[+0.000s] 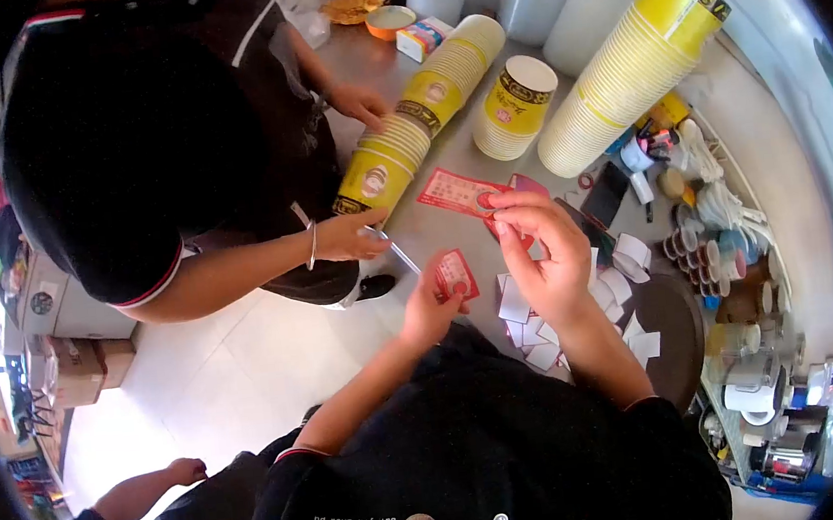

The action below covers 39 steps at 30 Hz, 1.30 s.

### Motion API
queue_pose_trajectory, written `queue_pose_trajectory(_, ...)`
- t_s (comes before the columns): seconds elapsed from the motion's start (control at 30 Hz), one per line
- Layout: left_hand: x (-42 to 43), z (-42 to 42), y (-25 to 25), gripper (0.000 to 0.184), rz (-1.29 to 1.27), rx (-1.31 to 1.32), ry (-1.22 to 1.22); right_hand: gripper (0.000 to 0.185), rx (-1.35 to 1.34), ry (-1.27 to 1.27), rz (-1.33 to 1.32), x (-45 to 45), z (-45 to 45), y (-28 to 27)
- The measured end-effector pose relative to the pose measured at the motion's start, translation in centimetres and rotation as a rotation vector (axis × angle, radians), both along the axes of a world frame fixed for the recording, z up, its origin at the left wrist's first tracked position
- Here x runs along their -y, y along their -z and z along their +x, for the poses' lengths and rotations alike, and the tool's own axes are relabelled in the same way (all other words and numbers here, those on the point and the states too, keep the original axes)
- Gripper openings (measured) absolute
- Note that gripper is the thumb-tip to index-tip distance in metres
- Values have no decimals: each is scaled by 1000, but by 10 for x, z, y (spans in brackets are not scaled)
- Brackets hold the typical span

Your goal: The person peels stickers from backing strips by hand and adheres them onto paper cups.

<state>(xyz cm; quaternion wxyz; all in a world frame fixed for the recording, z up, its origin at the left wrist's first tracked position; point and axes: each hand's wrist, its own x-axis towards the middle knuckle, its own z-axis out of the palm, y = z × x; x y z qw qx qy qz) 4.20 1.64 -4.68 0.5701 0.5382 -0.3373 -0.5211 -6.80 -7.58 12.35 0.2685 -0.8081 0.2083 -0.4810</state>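
Note:
My right hand (547, 254) pinches a red-and-white printed coupon (452, 193) between thumb and fingers, above the counter. Closed round another red printed coupon (455, 274), possibly a small stack, my left hand (428, 310) is lower and further left. A thin silver stick (402, 255) lies between my left hand and a co-worker's hand (353, 237); who holds it I cannot tell. More red paper shows partly hidden behind my right hand. Beneath my right wrist, loose white paper slips (544, 356) lie scattered on the counter.
A co-worker's other hand (360, 104) touches a lying stack of yellow paper cups (436, 90). Upright cup stacks (618, 74) and a short stack (515, 113) stand behind the coupon. At right are a dark phone-like slab (606, 194), a round brown stool-like surface (676, 336) and tape rolls (699, 260).

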Motion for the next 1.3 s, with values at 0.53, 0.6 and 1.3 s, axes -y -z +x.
queue_pose_trajectory(0.53, -38, 16, -52, 66, 13, 81, -52, 16, -76, -40, -152, -21, 6, -17)
queue_pose_trajectory(0.6, -43, 15, -55, 65, 28, 101, -70, 16, -87, -48, -146, -22, 6, -20)
queue_pose_trajectory(1.3, -52, 27, -72, 35, -30, 4, -135, 29, -116, -61, -352, -25, 22, -20)
